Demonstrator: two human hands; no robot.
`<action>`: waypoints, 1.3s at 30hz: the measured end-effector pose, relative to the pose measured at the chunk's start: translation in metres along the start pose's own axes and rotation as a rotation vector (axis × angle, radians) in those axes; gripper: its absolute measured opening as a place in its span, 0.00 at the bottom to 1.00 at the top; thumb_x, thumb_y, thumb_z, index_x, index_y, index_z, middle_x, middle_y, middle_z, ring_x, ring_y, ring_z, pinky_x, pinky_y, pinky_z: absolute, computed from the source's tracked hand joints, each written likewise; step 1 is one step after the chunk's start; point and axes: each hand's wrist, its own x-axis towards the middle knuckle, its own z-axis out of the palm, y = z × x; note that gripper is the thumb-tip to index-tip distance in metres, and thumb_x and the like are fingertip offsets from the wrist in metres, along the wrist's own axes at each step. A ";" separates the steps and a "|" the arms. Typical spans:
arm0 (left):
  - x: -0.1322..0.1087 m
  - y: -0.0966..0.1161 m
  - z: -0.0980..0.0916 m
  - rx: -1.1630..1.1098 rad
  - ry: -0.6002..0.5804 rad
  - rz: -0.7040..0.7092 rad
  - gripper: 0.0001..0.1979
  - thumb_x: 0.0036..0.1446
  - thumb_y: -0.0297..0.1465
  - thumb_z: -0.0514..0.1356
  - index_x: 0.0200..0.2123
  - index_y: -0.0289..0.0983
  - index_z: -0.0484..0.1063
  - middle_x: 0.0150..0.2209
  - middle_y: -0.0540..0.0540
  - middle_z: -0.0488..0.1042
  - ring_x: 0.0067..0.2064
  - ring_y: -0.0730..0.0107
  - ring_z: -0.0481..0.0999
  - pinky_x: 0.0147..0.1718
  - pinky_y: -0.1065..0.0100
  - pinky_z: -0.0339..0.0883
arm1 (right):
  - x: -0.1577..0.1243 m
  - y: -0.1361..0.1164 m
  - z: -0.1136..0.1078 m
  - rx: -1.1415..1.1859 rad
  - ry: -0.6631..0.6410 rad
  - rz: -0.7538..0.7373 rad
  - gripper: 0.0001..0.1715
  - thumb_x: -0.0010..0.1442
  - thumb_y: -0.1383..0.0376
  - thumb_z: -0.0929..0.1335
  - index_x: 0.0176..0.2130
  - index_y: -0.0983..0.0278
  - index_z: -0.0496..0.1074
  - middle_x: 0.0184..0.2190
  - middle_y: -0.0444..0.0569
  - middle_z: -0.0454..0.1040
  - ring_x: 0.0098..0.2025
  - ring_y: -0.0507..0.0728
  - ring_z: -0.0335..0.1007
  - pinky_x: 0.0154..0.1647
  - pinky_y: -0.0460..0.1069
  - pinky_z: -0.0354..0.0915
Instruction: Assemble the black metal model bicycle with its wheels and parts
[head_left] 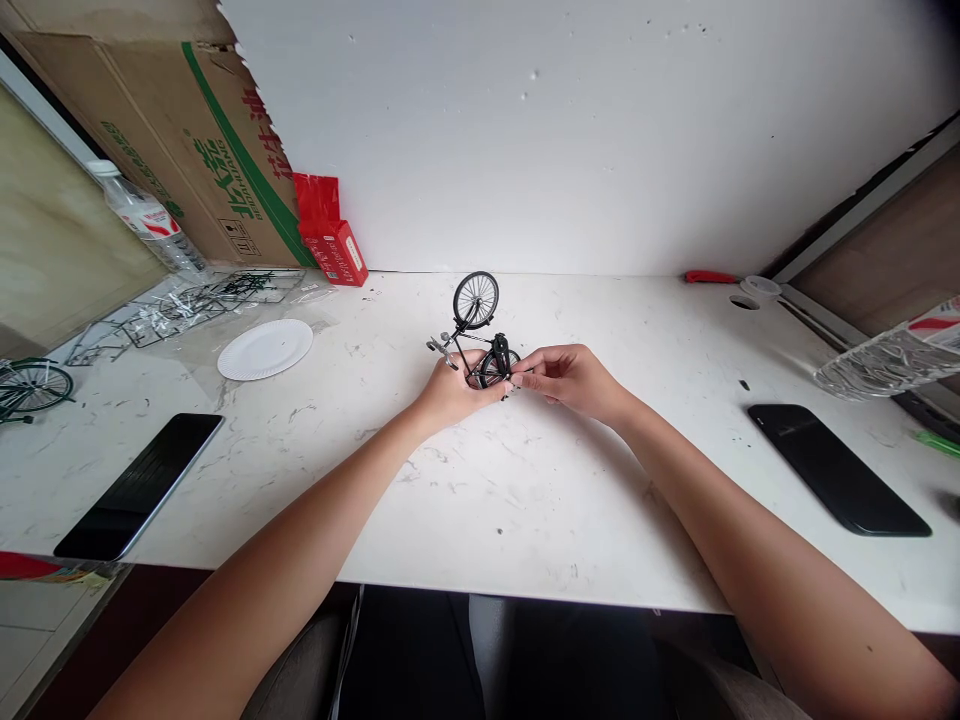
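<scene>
A small black model bicycle is held tilted above the middle of the white table, one spoked wheel pointing up and away from me. My left hand is closed around its lower part, by the other wheel and the black seat. From the right, my right hand pinches at the edge of that lower wheel with thumb and forefinger. Whatever small part lies between those fingertips is too small to make out.
At left are a phone, a paper plate, plastic part frames, a red box, a bottle and another model bicycle. A black phone and a red-handled tool lie at right.
</scene>
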 end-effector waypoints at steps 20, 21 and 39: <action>0.000 0.003 -0.002 0.034 -0.021 -0.015 0.16 0.49 0.36 0.75 0.39 0.36 0.80 0.35 0.46 0.81 0.33 0.68 0.77 0.32 0.69 0.71 | 0.000 -0.001 -0.001 0.077 -0.030 0.101 0.26 0.52 0.48 0.82 0.42 0.64 0.85 0.21 0.38 0.65 0.23 0.49 0.60 0.25 0.48 0.57; 0.000 0.003 -0.002 0.027 -0.022 -0.020 0.17 0.48 0.36 0.76 0.40 0.36 0.81 0.36 0.45 0.82 0.34 0.67 0.78 0.33 0.68 0.72 | 0.000 -0.001 -0.001 0.078 -0.029 0.103 0.25 0.52 0.48 0.82 0.42 0.64 0.85 0.21 0.38 0.66 0.23 0.48 0.60 0.25 0.48 0.57; 0.000 0.001 -0.001 0.021 -0.012 -0.012 0.16 0.49 0.34 0.76 0.40 0.36 0.81 0.39 0.43 0.84 0.37 0.66 0.81 0.37 0.66 0.74 | 0.000 0.000 0.003 0.068 -0.020 0.117 0.25 0.53 0.49 0.82 0.42 0.64 0.82 0.21 0.38 0.67 0.23 0.49 0.61 0.26 0.49 0.58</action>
